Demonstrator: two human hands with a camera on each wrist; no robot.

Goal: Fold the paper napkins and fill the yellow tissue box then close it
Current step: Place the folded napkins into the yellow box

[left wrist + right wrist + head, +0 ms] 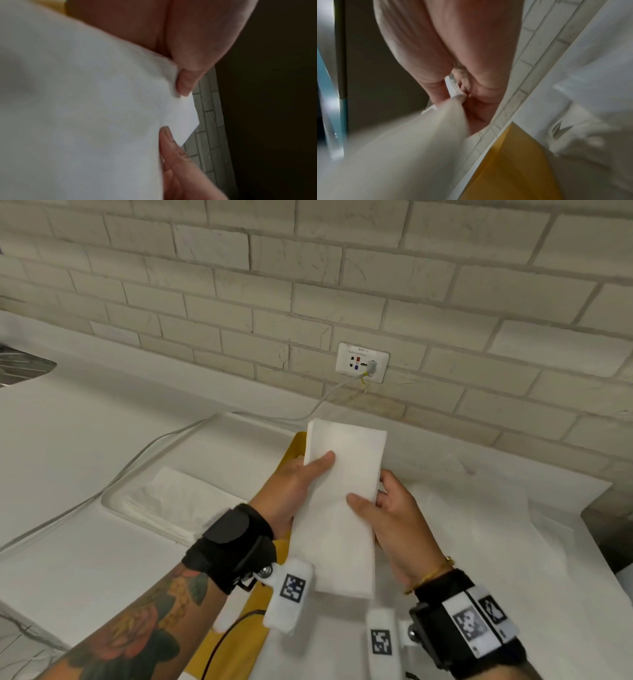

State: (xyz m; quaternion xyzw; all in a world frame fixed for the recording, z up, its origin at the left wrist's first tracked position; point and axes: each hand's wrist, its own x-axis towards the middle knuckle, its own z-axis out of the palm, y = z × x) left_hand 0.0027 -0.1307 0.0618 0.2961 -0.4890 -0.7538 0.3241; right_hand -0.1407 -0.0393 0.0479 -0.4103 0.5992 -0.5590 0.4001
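A long folded stack of white napkins is held up over the counter by both hands. My left hand grips its left edge, thumb across the front. My right hand grips the right edge, thumb on the front and fingers behind. The yellow tissue box lies beneath and behind the stack, mostly hidden; more yellow shows near my left wrist. In the left wrist view the napkins fill the frame, pinched by a thumb. In the right wrist view the blurred napkins sit above the yellow box.
Unfolded white napkins lie in a shallow recess of the white counter to the left; more paper spreads on the right. A wall socket with a cable sits on the tiled wall. A sink edge is far left.
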